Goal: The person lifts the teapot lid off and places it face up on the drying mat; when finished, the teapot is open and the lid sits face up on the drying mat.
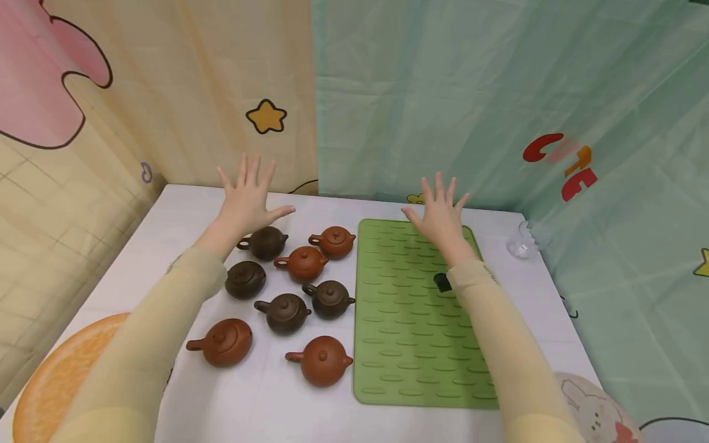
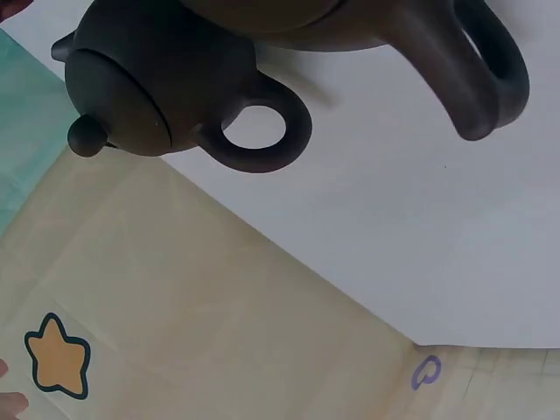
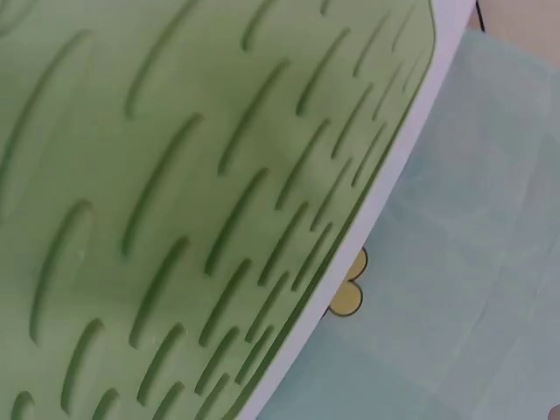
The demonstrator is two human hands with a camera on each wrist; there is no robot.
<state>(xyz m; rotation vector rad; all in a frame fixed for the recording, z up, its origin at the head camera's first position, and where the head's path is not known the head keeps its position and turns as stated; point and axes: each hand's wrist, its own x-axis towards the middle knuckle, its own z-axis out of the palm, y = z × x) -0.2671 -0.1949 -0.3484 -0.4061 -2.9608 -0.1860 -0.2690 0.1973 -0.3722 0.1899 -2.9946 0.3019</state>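
My left hand (image 1: 244, 203) is held with fingers spread, just beyond a dark brown teapot (image 1: 267, 243), and grips nothing. Fingers also spread, my right hand (image 1: 441, 218) hovers over the far end of a green ridged mat (image 1: 410, 320) and holds nothing. Several small clay teapots stand left of the mat. Among the reddish ones are a far teapot (image 1: 336, 242), one in the middle (image 1: 304, 264) and a near one (image 1: 324, 362). The left wrist view shows a dark teapot (image 2: 131, 79) with a looped handle; the right wrist view shows the mat's ridges.
A clear glass vessel (image 1: 520, 243) stands near the white table's right edge. An orange-slice-patterned round (image 1: 72, 381) lies at the front left, a rabbit-printed round (image 1: 592, 406) at the front right. Printed curtains (image 1: 421, 111) hang behind and beside the table.
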